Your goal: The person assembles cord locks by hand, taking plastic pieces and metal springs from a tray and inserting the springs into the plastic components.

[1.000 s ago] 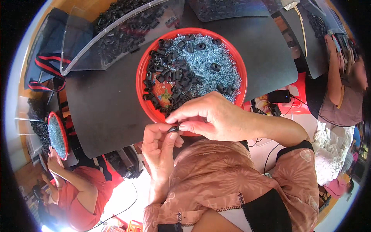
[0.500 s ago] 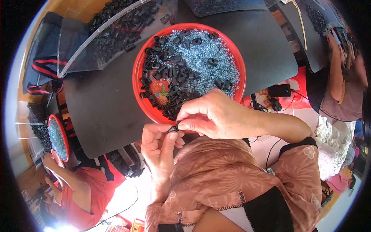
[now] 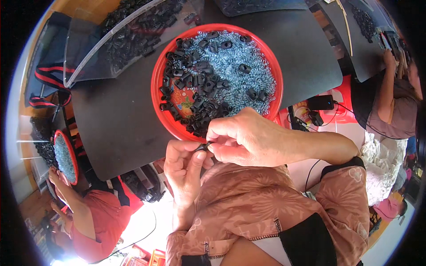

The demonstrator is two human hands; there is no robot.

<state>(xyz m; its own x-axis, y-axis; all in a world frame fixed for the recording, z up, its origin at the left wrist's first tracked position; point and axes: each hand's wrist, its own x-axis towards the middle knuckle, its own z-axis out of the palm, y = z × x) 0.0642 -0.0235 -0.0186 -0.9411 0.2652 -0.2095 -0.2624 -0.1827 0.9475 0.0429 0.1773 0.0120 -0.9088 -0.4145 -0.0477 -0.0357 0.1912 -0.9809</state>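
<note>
In the red tray (image 3: 156, 84) — silvery springs (image 3: 237, 88) and black parts (image 3: 208, 86) lie together.

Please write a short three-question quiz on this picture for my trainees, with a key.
1. How many of the person's hands touch the held black part?
A none
B one
C two

2. Fill in: silvery springs and black pieces share a round ____ tray.

3. True or false: the clear bin at upper left is filled with springs.

Key: 1 C, left hand and right hand; 2 red; 3 false, the bin holds dark parts.
</note>
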